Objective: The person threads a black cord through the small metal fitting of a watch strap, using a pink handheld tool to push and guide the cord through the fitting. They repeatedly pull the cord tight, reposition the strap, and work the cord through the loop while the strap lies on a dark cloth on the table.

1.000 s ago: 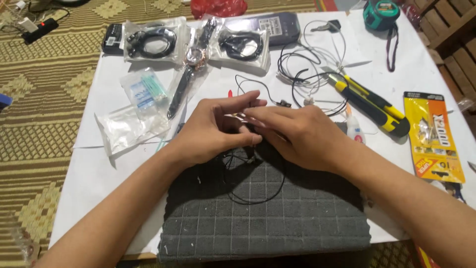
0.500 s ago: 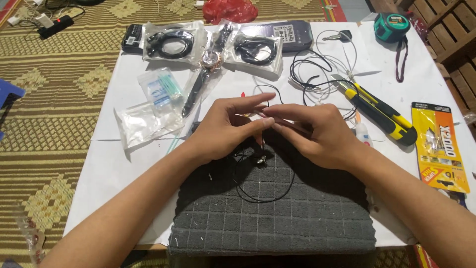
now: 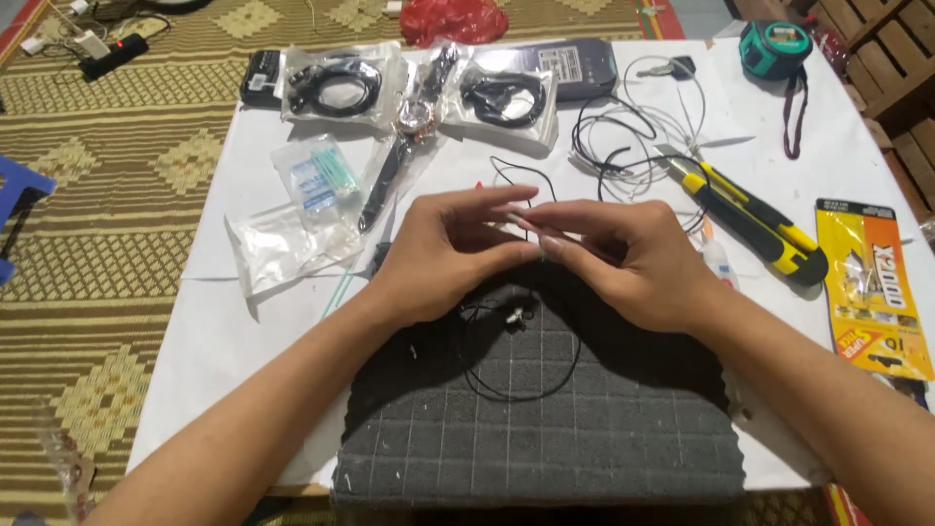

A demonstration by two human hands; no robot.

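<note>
Both hands have lifted a bit off the grey gridded mat [image 3: 545, 429] since half a second ago, so the thin black cord [image 3: 521, 375] now dangles in a loop under them, more worked in the air than on the mat. Only one view, head cam: left hand [image 3: 443, 255] and right hand [image 3: 633, 263] meet fingertip to fingertip, both pinched narrow on the cord's upper end, wrists hovering. Yellow utility knife [image 3: 750, 219] sits nearby, untouched.
</note>
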